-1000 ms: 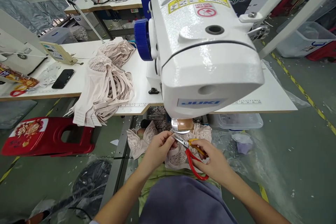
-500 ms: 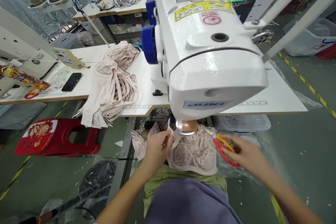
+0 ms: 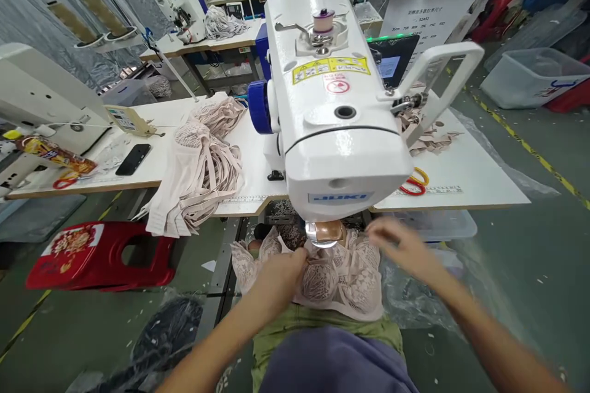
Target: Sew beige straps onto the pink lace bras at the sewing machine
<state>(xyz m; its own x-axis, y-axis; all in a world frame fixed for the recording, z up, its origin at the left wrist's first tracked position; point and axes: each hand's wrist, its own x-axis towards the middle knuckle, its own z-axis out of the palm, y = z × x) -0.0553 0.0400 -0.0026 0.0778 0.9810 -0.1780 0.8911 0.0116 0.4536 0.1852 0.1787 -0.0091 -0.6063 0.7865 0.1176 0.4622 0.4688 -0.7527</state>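
Beige lace bras (image 3: pixel 341 282) lie across my lap, under the head of a white sewing machine (image 3: pixel 341 159). My left hand (image 3: pixel 281 273) is closed on a bra's edge, just left of the machine's presser area; the fingertips are partly hidden. To the right, my right hand (image 3: pixel 405 252) hovers beside the lace cups, a little blurred, with its fingers loosely apart and nothing visible in them. Red and yellow scissors (image 3: pixel 415 183) rest on the white tabletop (image 3: pixel 479 178), partly behind the machine head.
A pile of beige bras (image 3: pixel 198 166) hangs over the table's front edge at left. Near it lie a black phone (image 3: pixel 133 159) and a bottle (image 3: pixel 58 153). A red stool (image 3: pixel 106 255) stands on the floor. Beige pieces (image 3: pixel 431 135) lie behind the machine's right side.
My right hand has put the red and yellow scissors on the tabletop and come back empty toward the bras. My left hand stays at the bra. The view has tilted up.
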